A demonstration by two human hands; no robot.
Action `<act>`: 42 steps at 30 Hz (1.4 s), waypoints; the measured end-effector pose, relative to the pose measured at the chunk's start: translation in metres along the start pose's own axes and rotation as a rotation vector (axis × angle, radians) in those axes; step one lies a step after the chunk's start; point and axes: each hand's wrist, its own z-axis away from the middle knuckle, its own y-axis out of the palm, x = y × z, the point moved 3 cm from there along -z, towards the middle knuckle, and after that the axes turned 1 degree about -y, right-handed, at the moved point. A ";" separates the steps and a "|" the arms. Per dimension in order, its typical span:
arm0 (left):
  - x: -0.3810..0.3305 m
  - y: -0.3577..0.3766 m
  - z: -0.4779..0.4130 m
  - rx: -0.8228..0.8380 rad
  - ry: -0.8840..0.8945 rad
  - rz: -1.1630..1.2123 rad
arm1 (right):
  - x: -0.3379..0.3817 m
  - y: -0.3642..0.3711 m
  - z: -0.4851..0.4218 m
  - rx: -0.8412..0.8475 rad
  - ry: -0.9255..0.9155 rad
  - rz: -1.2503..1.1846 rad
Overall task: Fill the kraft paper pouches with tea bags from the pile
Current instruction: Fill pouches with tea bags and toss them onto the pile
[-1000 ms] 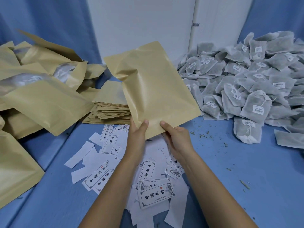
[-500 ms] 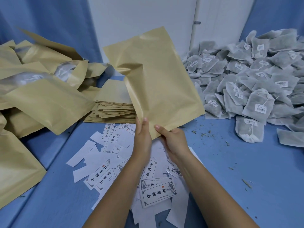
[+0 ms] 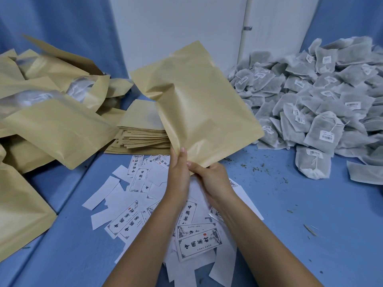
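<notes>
Grip of left hand [image 3: 179, 179] and right hand [image 3: 213, 181] pinches kraft pouch [image 3: 203, 104] standing above them.

Kraft pouch [image 3: 199, 104] is up off the table, tilted, flat w/ light creases, pinched at its lower corner. Stack of flat pouches [image 3: 143, 133] lies just behind-left of it, w/ bulged pouches [image 3: 58, 129] heaped further left, some showing clear windows. Tea bag pile [image 3: 323, 96] sits right rear: grey-green mesh bags w/ strings & white barcode tags
</notes>
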 end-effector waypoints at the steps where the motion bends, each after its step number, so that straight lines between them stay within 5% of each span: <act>1: 0.000 0.000 0.001 -0.008 0.005 0.000 | 0.002 0.002 0.001 -0.002 0.000 -0.016; 4: -0.002 -0.003 -0.002 -0.011 0.041 -0.039 | 0.008 -0.002 -0.002 -0.026 -0.001 -0.142; 9: -0.011 -0.012 -0.004 -0.022 0.108 -0.238 | 0.035 -0.052 -0.014 -0.334 -0.075 -0.281; 16: -0.019 -0.013 -0.001 -0.027 0.144 -0.285 | 0.042 -0.062 -0.015 -0.288 -0.082 -0.229; 20: -0.024 -0.019 -0.006 -0.056 0.152 -0.306 | 0.044 -0.071 -0.017 -0.382 -0.129 -0.373; 26: -0.030 -0.023 -0.007 -0.079 0.172 -0.294 | 0.044 -0.071 -0.020 -0.302 -0.126 -0.469; 35: -0.036 -0.026 -0.008 0.138 0.095 -0.345 | 0.049 -0.084 -0.022 -0.371 -0.201 -0.164; 42: -0.085 -0.047 -0.030 0.088 0.124 -0.396 | 0.056 -0.045 -0.029 -0.331 -0.163 -0.066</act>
